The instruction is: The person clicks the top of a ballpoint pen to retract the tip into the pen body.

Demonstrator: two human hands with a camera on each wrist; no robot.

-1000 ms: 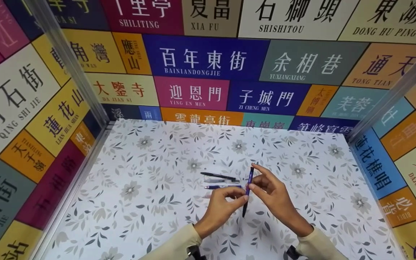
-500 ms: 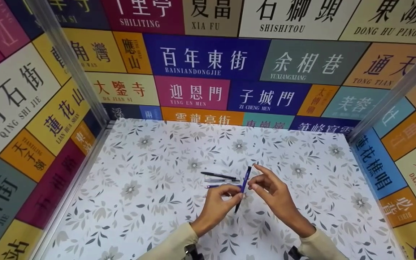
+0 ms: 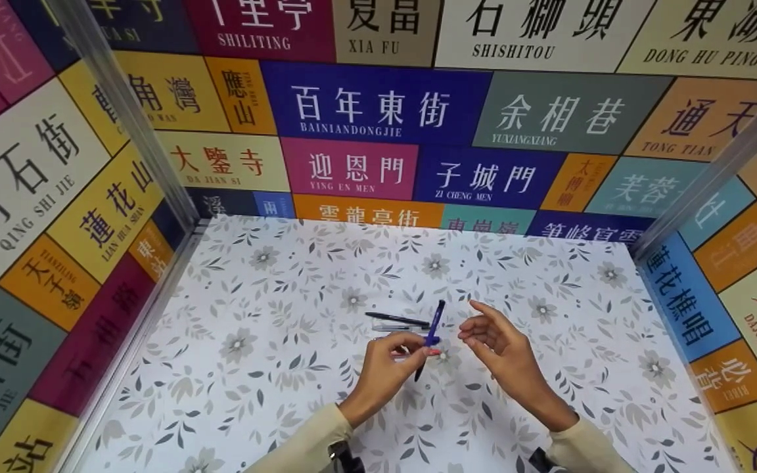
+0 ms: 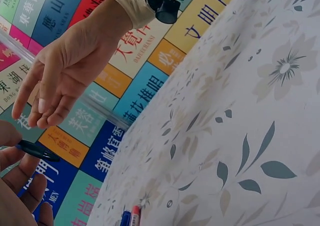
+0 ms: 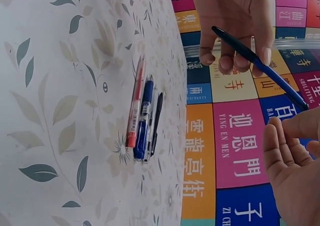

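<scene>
My left hand (image 3: 382,371) pinches a blue pen (image 3: 435,322) with dark ends between thumb and fingers, above the table. In the right wrist view the pen (image 5: 275,77) slants across from the left hand (image 5: 235,16). My right hand (image 3: 508,351) is apart from the pen, to its right, with loosely bent fingers and nothing in them. On the table behind the left hand lies a row of pens: a black pen (image 3: 395,319), a clear one (image 3: 391,328), and, partly hidden by the hand in the head view, a blue pen (image 5: 145,116) and a red pen (image 5: 135,106).
The table (image 3: 273,394) wears a white cover with grey leaves and flowers. Panels of coloured street-name signs (image 3: 378,105) stand along its back and both sides, with clear posts (image 3: 135,118) at the corners.
My right hand has let go of the blue pen and drawn slightly right. The left hand has moved left with the pen, uncovering the red pen's end.
</scene>
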